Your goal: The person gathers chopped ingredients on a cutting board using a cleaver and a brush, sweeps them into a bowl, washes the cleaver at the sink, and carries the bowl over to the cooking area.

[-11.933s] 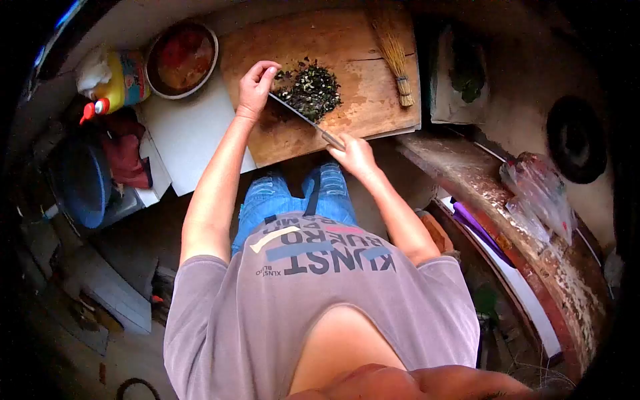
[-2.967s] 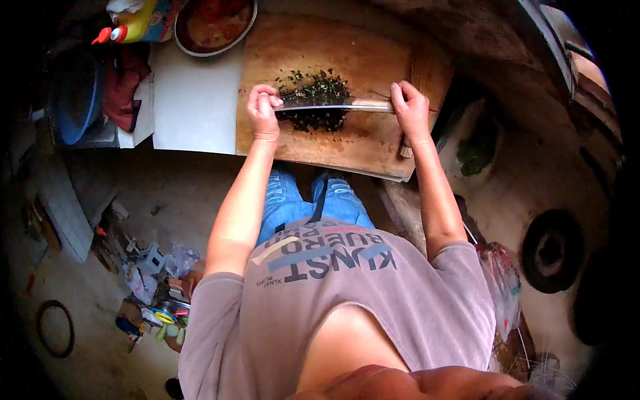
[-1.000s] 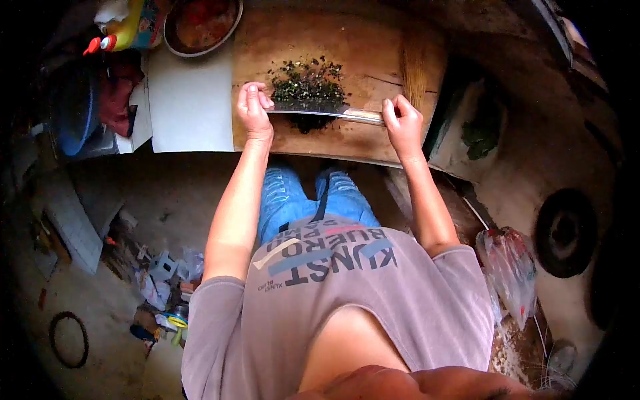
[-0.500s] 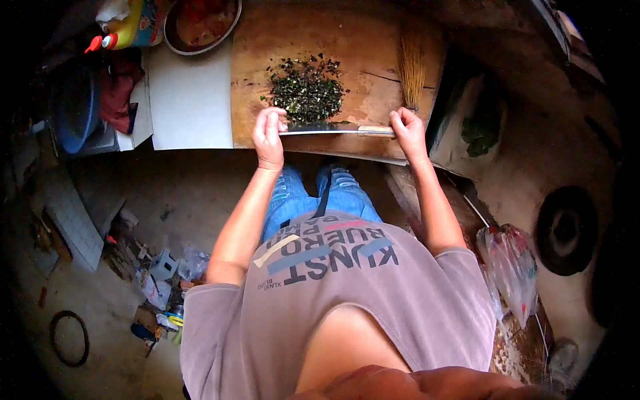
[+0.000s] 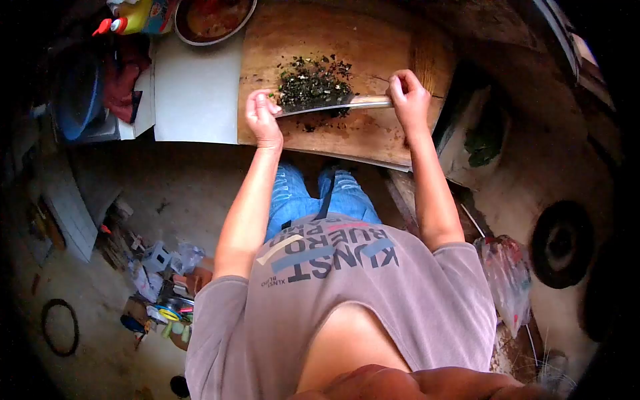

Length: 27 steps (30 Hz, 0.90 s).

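Observation:
A long knife lies level across a heap of chopped dark greens on the wooden board. My right hand is closed on the handle end of the knife. At the other end, my left hand pinches the tip of the blade. Most of the greens lie beyond the blade, with some scattered bits on the near side.
A bowl with reddish contents stands at the back left, beside a yellow bottle. Left of the board is a white panel. A straw brush lies on the board's right side. A blue basin is far left.
Since the last earlier frame, the knife and both hands have moved from the board's near edge up onto the greens. Earliest on, the blade slanted and my right hand was nearer my body.

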{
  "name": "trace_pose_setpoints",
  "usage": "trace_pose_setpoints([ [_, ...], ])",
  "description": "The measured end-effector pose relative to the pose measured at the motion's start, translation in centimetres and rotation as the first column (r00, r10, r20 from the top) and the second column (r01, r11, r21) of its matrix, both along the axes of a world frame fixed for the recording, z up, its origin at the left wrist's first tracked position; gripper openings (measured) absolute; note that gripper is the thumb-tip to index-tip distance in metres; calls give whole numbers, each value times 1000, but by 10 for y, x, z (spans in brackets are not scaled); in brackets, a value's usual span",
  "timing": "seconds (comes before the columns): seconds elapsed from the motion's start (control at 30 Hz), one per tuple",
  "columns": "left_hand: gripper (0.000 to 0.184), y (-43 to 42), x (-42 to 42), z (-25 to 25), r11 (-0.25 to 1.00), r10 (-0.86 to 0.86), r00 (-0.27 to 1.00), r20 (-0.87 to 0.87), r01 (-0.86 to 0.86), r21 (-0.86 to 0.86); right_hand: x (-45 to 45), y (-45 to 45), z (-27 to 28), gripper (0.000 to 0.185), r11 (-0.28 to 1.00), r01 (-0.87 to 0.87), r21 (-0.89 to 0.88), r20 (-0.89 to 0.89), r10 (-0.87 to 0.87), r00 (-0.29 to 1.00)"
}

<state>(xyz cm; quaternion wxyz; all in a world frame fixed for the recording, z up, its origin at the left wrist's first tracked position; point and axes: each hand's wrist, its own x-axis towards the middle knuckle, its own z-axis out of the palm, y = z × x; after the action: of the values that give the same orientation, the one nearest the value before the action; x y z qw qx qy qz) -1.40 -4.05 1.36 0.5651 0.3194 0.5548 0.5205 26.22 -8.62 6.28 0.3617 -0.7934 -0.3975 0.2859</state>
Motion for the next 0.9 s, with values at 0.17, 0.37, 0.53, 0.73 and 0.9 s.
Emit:
trace_pose_setpoints([
  [0.17,20,-5,1,-3,998,-48,994,-95,51,28,8,-4,-25,12,996,75,39,-228,-64,972],
  [0.37,19,-7,-2,-5,987,-160,976,-146,162,5,10,-32,-47,14,996,88,19,-241,-81,967],
  [0.53,16,-10,-3,4,1000,-6,1000,-22,5,-9,3,-10,-5,14,995,57,79,-365,-24,931],
  [0.73,17,6,-1,9,991,128,989,74,-124,-52,-11,40,39,14,974,-57,218,-73,74,995],
  [0.9,17,-3,22,2,1000,15,994,-107,-14,4,23,49,-43,18,987,160,7,-298,-151,942],
])
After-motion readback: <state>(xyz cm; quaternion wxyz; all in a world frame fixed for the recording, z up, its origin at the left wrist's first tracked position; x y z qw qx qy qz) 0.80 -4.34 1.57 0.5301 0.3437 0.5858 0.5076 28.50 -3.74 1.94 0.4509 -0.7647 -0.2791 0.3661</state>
